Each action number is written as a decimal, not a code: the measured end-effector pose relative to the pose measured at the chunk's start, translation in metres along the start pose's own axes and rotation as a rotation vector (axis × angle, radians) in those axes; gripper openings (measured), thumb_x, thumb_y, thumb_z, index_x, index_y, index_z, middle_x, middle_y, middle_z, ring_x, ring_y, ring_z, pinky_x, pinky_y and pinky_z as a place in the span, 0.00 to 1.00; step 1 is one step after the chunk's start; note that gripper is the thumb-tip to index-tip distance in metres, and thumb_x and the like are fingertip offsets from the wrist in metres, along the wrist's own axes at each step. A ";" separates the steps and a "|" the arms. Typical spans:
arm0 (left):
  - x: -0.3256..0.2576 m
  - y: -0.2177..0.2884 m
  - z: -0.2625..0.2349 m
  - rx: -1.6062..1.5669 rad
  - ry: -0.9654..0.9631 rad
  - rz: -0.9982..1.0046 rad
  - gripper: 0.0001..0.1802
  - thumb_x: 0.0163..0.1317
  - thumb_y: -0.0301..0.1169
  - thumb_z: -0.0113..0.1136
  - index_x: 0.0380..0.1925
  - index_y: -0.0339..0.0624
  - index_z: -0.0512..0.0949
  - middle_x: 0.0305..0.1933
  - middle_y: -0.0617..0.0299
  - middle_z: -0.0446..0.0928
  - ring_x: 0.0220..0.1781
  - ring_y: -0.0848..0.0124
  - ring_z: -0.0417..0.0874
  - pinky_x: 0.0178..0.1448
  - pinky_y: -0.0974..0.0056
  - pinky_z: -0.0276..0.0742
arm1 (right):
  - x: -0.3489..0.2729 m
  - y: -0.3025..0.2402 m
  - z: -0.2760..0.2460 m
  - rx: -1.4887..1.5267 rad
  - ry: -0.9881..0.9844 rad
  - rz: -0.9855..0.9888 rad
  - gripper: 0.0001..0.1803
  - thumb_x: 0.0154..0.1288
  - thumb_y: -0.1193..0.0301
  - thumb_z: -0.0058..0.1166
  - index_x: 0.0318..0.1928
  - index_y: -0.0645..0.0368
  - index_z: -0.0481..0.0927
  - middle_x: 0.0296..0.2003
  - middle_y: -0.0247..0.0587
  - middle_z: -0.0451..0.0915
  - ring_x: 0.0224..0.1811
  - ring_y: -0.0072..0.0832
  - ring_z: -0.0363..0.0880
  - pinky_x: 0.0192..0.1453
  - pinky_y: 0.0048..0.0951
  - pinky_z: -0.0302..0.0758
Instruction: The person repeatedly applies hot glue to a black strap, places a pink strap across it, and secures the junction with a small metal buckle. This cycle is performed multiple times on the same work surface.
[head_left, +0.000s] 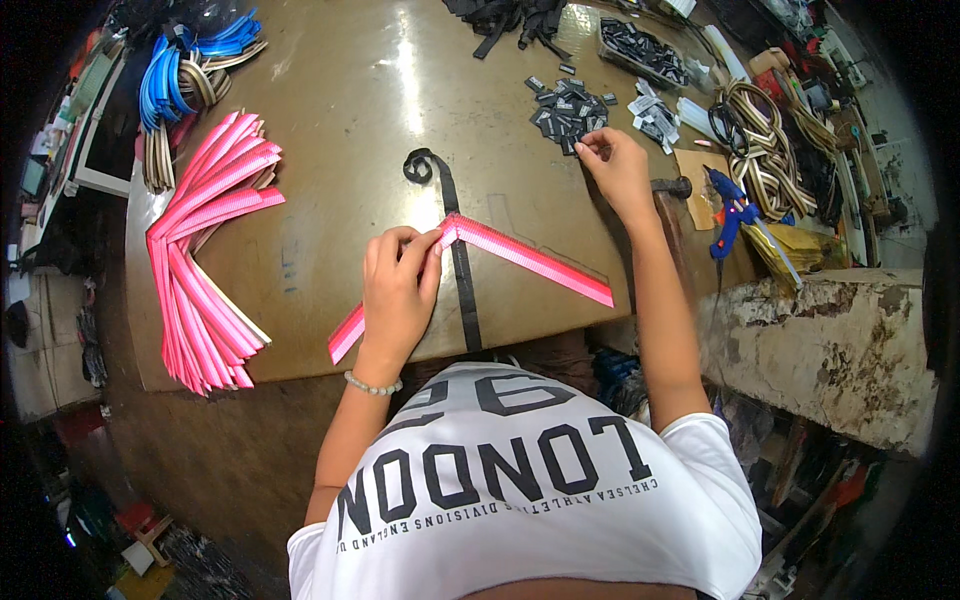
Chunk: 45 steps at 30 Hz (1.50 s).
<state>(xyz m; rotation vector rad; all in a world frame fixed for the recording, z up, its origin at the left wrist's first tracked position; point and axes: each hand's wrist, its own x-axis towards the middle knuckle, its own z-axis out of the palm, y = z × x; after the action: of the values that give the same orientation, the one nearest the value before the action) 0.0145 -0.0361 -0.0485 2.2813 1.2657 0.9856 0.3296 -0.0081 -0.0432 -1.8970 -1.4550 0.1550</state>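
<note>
My left hand (pixel 398 285) pinches a pink ribbed strip (pixel 535 262) close to its bend. The strip lies folded into a wide V, and part of its left arm is hidden under that hand. Beneath the bend runs a black tape (pixel 462 285), curled into a coil at its far end and reaching the table's near edge. Farther right, my right hand (pixel 615 168) is at the near edge of a pile of small black labels (pixel 568 108), thumb and forefinger closed on one of them.
A fanned stack of pink strips (pixel 190 290) lies on the table (pixel 330 120) at left, with blue strips (pixel 165 85) behind it. At right are a hammer (pixel 672 187), a blue glue gun (pixel 735 210), coiled tan cords (pixel 765 130) and a box of black labels (pixel 640 48).
</note>
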 end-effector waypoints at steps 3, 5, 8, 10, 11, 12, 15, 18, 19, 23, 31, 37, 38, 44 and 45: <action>0.000 0.000 -0.001 0.000 0.006 0.000 0.10 0.62 0.27 0.64 0.44 0.41 0.83 0.40 0.56 0.75 0.43 0.60 0.73 0.50 0.59 0.71 | 0.000 -0.003 -0.008 0.067 -0.027 0.071 0.11 0.59 0.71 0.66 0.37 0.65 0.82 0.28 0.42 0.82 0.28 0.27 0.80 0.36 0.29 0.77; -0.001 0.000 -0.001 -0.004 0.014 -0.003 0.10 0.62 0.27 0.63 0.44 0.41 0.83 0.40 0.56 0.75 0.43 0.60 0.73 0.50 0.59 0.71 | -0.004 -0.004 -0.016 0.181 -0.113 0.251 0.10 0.59 0.71 0.65 0.37 0.66 0.82 0.27 0.40 0.82 0.27 0.24 0.80 0.35 0.27 0.77; -0.001 0.000 -0.001 -0.005 0.001 -0.010 0.10 0.62 0.27 0.63 0.44 0.41 0.83 0.40 0.56 0.75 0.43 0.60 0.73 0.50 0.59 0.71 | -0.010 -0.010 -0.022 0.387 -0.097 0.132 0.10 0.59 0.72 0.64 0.38 0.66 0.82 0.27 0.40 0.83 0.29 0.21 0.81 0.36 0.25 0.78; -0.001 0.000 0.000 -0.004 0.002 -0.008 0.10 0.62 0.27 0.63 0.44 0.41 0.83 0.41 0.55 0.75 0.43 0.60 0.73 0.50 0.58 0.71 | -0.015 -0.015 -0.022 0.265 -0.078 0.062 0.09 0.60 0.73 0.63 0.38 0.67 0.82 0.28 0.40 0.84 0.29 0.21 0.82 0.37 0.25 0.79; -0.001 -0.001 0.000 -0.004 0.000 -0.006 0.10 0.62 0.27 0.63 0.44 0.41 0.83 0.41 0.55 0.75 0.43 0.60 0.73 0.50 0.58 0.71 | -0.018 -0.017 -0.021 0.234 -0.064 -0.017 0.09 0.60 0.73 0.63 0.37 0.67 0.83 0.28 0.40 0.84 0.29 0.21 0.82 0.38 0.25 0.79; -0.001 -0.001 0.000 -0.002 -0.003 -0.005 0.10 0.62 0.27 0.63 0.44 0.41 0.83 0.41 0.55 0.75 0.43 0.60 0.73 0.50 0.58 0.71 | -0.020 -0.018 -0.020 0.193 -0.074 0.010 0.09 0.60 0.73 0.63 0.37 0.67 0.83 0.28 0.41 0.84 0.29 0.21 0.82 0.38 0.25 0.79; 0.000 0.000 0.000 0.001 -0.003 -0.005 0.10 0.62 0.28 0.63 0.43 0.41 0.83 0.41 0.56 0.75 0.43 0.59 0.73 0.51 0.58 0.71 | -0.025 -0.018 -0.018 0.153 -0.098 0.064 0.08 0.59 0.73 0.63 0.35 0.66 0.83 0.29 0.44 0.84 0.29 0.24 0.83 0.38 0.26 0.79; 0.000 0.000 0.000 0.004 -0.009 -0.018 0.10 0.63 0.28 0.63 0.43 0.41 0.83 0.41 0.56 0.75 0.44 0.59 0.74 0.51 0.58 0.71 | -0.024 -0.014 -0.016 0.064 -0.114 0.072 0.09 0.60 0.73 0.64 0.37 0.66 0.83 0.30 0.48 0.83 0.30 0.30 0.83 0.38 0.30 0.79; 0.000 0.001 0.000 0.002 -0.011 -0.020 0.10 0.63 0.28 0.63 0.43 0.42 0.83 0.41 0.56 0.75 0.44 0.59 0.74 0.51 0.58 0.71 | -0.024 -0.013 -0.016 0.065 -0.138 0.058 0.08 0.60 0.74 0.63 0.38 0.66 0.83 0.31 0.49 0.83 0.31 0.33 0.84 0.39 0.32 0.78; -0.001 0.000 -0.001 0.016 -0.008 -0.017 0.10 0.63 0.28 0.63 0.43 0.42 0.83 0.41 0.56 0.75 0.44 0.59 0.74 0.51 0.58 0.71 | -0.027 -0.014 -0.014 -0.039 -0.195 -0.090 0.08 0.61 0.78 0.58 0.42 0.65 0.82 0.37 0.51 0.81 0.40 0.41 0.82 0.45 0.38 0.78; -0.001 0.000 0.000 0.009 -0.021 -0.010 0.11 0.62 0.28 0.63 0.45 0.43 0.83 0.41 0.56 0.75 0.44 0.59 0.74 0.51 0.58 0.71 | -0.031 -0.046 -0.034 -0.551 -0.222 -0.214 0.14 0.56 0.82 0.53 0.43 0.61 0.84 0.43 0.50 0.78 0.49 0.42 0.78 0.50 0.42 0.78; -0.008 0.003 -0.005 0.042 -0.045 0.007 0.12 0.61 0.28 0.63 0.45 0.45 0.83 0.42 0.57 0.76 0.44 0.60 0.74 0.51 0.58 0.70 | -0.074 -0.104 -0.023 0.283 -0.253 0.059 0.10 0.61 0.76 0.59 0.44 0.62 0.84 0.33 0.47 0.82 0.35 0.38 0.81 0.43 0.37 0.78; -0.009 0.003 -0.006 0.040 -0.054 0.002 0.12 0.61 0.28 0.64 0.45 0.45 0.84 0.42 0.58 0.76 0.44 0.60 0.74 0.51 0.58 0.69 | -0.085 -0.110 -0.014 0.414 -0.411 0.150 0.09 0.62 0.74 0.61 0.43 0.63 0.83 0.31 0.47 0.83 0.32 0.38 0.81 0.42 0.36 0.78; -0.009 0.003 -0.007 0.027 -0.033 0.043 0.13 0.59 0.27 0.65 0.45 0.45 0.83 0.42 0.60 0.76 0.43 0.63 0.74 0.48 0.59 0.69 | -0.107 -0.109 0.038 0.313 -0.259 -0.126 0.09 0.61 0.75 0.64 0.43 0.63 0.84 0.33 0.44 0.83 0.32 0.28 0.81 0.38 0.27 0.77; -0.010 0.003 -0.008 0.009 -0.043 0.029 0.13 0.58 0.26 0.66 0.45 0.44 0.83 0.42 0.60 0.76 0.43 0.63 0.74 0.48 0.59 0.69 | -0.106 -0.107 0.042 0.300 -0.249 -0.135 0.09 0.61 0.75 0.64 0.42 0.64 0.84 0.33 0.44 0.83 0.32 0.30 0.81 0.38 0.27 0.77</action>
<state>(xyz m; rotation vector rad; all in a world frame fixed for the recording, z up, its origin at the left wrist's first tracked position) 0.0066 -0.0465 -0.0453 2.3212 1.2252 0.9378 0.1868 -0.0716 -0.0435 -1.5731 -1.6167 0.5307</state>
